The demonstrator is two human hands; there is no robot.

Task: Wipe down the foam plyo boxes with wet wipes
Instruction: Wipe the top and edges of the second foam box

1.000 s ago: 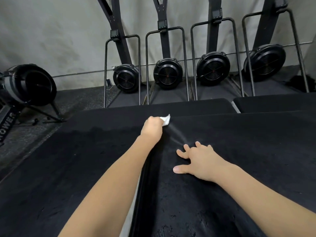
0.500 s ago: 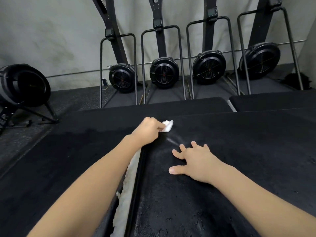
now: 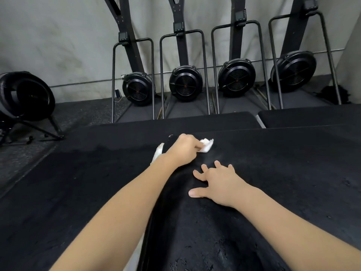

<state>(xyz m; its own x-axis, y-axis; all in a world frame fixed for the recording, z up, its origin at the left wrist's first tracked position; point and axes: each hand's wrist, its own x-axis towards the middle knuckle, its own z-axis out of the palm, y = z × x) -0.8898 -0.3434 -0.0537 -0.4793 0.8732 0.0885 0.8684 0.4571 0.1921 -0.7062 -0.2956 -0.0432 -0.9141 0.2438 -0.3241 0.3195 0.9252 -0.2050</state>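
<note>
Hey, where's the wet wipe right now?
In the head view, the wet wipe is pinched in the left hand, pressed on the far part of the right-hand plyo box, just beyond the right hand lying flat on it.

White crumpled wet wipe lies on black foam plyo box.

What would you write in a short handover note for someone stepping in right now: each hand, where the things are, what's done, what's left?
Left hand: grips the wet wipe, pressed on the right foam box near its far left corner.
Right hand: open, flat on the same box.
Done: only a faint damp sheen near the wipe shows.
Left: the rest of this top, the left box, and the boxes behind, as far as visible.
</note>
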